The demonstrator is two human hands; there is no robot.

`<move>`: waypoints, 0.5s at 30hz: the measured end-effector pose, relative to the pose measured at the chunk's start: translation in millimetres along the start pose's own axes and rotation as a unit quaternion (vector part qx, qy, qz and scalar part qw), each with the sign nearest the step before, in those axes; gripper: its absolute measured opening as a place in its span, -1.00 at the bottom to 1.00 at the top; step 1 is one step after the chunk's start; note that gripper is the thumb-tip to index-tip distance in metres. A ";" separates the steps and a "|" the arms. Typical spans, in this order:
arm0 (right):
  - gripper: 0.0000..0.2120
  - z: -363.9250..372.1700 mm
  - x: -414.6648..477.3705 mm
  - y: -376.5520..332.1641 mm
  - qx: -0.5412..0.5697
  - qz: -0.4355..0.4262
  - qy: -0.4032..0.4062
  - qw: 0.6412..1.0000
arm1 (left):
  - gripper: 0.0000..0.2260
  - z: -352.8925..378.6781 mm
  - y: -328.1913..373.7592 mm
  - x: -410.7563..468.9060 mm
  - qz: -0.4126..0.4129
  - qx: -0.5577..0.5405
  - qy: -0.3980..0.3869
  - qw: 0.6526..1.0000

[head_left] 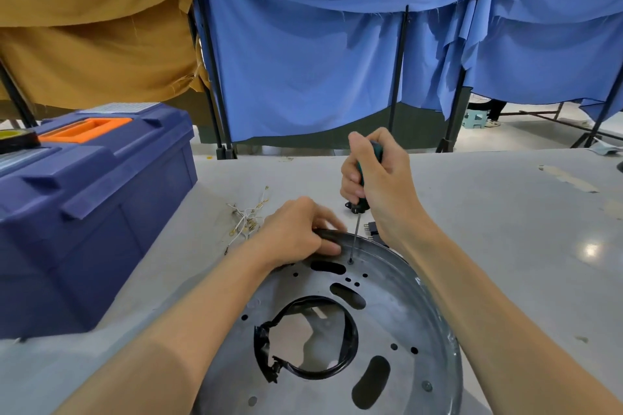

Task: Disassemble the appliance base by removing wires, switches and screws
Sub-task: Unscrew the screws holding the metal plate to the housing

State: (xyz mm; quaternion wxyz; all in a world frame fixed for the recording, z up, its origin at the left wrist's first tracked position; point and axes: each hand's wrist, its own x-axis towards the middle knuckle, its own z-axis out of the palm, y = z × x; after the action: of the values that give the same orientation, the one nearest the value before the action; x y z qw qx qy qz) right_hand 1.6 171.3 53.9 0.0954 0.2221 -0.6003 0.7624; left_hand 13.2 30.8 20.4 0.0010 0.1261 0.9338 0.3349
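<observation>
A round grey metal appliance base [397, 313] lies on the table in front of me, with several holes and a black ring round its centre opening. My left hand [296, 234] grips its far black rim. My right hand [374, 178] holds a green-handled screwdriver [359, 209] upright. Its thin shaft comes down onto a screw [350, 260] near the base's far edge, just right of my left fingers. A bundle of loose white wires [246, 219] with small terminals lies on the table left of my left hand.
A large blue toolbox [84, 212] with an orange handle stands at the left on the grey table [505, 229]. Small black parts [372, 229] lie behind the base by my right wrist. Blue and tan cloth screens hang beyond the table's far edge.
</observation>
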 end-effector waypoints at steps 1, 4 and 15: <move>-0.72 -0.5 0.0 -0.6 0.003 0.003 -0.004 1.000 | -0.72 -1.2 2.6 -0.6 0.013 -0.072 -0.004 0.997; -0.68 -3.8 -0.2 -1.4 0.017 0.022 -0.021 0.999 | -0.69 -1.6 10.8 -1.7 0.065 -0.252 -0.010 0.966; -0.74 -5.4 3.3 2.7 -0.015 0.041 -0.053 0.998 | -0.90 12.6 16.6 -4.5 0.046 -0.378 0.015 0.924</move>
State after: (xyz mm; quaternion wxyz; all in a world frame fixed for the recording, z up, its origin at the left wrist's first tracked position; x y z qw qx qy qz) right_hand -3.7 175.3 52.1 0.0352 0.2354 -0.6241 0.7442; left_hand 22.5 50.0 20.6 0.0190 0.1542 0.7306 0.6649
